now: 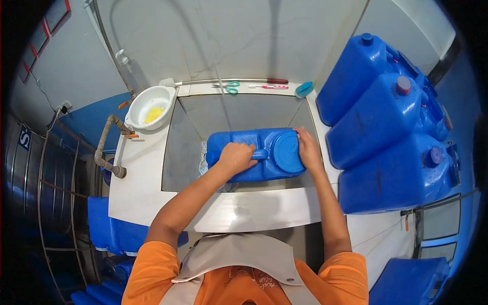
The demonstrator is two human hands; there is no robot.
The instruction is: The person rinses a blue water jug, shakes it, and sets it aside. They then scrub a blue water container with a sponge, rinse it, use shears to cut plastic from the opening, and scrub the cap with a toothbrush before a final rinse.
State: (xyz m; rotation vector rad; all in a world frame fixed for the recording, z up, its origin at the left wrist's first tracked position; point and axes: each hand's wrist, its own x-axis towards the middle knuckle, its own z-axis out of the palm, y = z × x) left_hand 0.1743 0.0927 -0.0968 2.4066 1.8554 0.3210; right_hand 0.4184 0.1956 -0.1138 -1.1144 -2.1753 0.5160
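A blue plastic water jug (239, 136) lies across the top of a grey-walled sink basin (188, 137), its wide round lid (287, 151) facing up at the right end. My left hand (236, 158) is closed around the jug's handle (261, 154). Along the right edge of the lid, my right hand (308, 148) is curled, its fingers pressed against the rim. Something clear and shiny, too hidden to name, shows below the jug's left end.
Several upright blue jugs (371, 117) line the right counter. A white bowl (143, 124) with a yellow sponge (154, 115) stands at left beside a pipe tap (104, 145). On the back ledge lie scissors (232, 87), a toothbrush (269, 87), a long-handled brush (223, 81) and a blue scrub brush (304, 89).
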